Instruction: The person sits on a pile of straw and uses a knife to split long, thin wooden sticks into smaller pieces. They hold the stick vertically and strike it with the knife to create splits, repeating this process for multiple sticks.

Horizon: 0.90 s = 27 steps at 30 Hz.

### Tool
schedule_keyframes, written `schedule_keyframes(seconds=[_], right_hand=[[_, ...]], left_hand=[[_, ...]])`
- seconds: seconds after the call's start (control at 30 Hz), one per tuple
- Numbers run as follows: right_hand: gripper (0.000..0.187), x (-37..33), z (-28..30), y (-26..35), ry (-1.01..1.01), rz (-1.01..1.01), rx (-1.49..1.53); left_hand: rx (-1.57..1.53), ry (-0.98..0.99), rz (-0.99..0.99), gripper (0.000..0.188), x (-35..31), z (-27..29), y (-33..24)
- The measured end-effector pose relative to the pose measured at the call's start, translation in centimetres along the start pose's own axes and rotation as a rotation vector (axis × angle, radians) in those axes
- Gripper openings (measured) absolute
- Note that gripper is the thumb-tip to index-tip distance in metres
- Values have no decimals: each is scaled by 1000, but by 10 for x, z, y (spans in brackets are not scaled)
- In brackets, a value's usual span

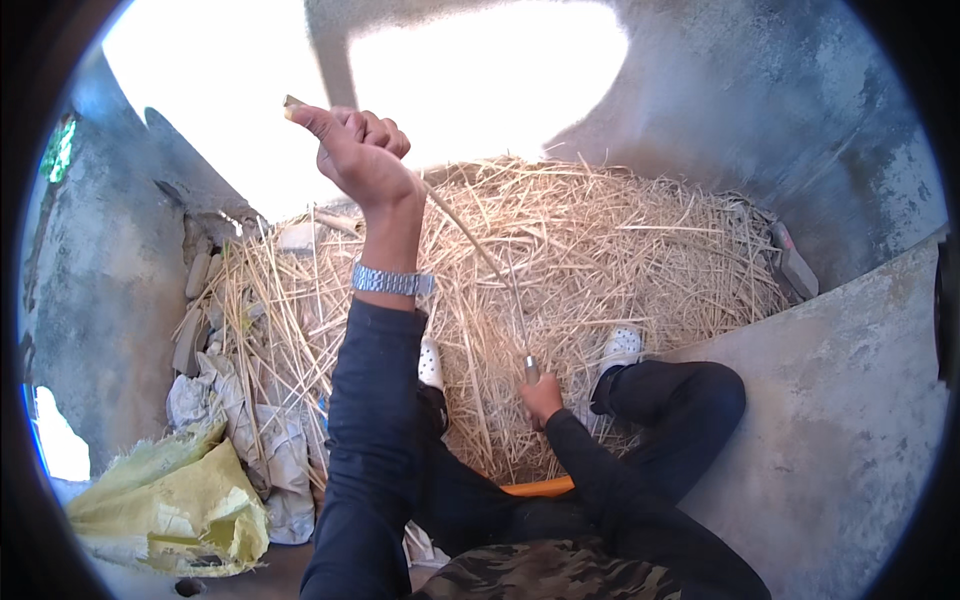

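Note:
Raised high at the upper middle, my left hand (362,150) is closed in a fist round a thin pale stick (462,228). One end of the stick pokes out by the thumb, and the rest slants down to the right. Low between my knees, my right hand (543,400) grips a hand tool (531,370) with a metal collar and a narrow blade or rod pointing up. The tool's far end meets or overlaps the lower end of the stick; its exact kind is too fine to tell. Dry straw (600,235) lies spread below both hands.
Bare plastered walls (720,90) close in the space, with strong sunlight on the far one. At the left lie a torn yellow sack (190,500), pale crumpled sacking (285,460) and some bricks. A grey slab (820,400) rises at my right leg. Something orange (540,487) shows beneath me.

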State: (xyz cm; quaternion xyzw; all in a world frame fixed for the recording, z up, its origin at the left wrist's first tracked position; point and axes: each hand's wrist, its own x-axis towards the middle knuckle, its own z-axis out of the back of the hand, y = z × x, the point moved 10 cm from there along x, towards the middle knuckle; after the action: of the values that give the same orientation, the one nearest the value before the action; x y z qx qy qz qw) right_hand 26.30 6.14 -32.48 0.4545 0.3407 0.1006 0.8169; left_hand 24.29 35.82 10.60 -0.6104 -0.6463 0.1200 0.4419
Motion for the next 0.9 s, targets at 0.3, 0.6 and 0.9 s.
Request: schedule_keyframes(seconds=[0.3,0.6,0.9], right_hand=[[17,33,-13,-90,-88,54,-203],[17,-28,20,74,-27,271,-27],[24,56,-3,-151,-80,-180,-192]], left_hand=[[33,33,4,60,0,-6,3],[96,-27,-23,59,6,14,-11],[-45,0,39,58,-12,-7,3]])
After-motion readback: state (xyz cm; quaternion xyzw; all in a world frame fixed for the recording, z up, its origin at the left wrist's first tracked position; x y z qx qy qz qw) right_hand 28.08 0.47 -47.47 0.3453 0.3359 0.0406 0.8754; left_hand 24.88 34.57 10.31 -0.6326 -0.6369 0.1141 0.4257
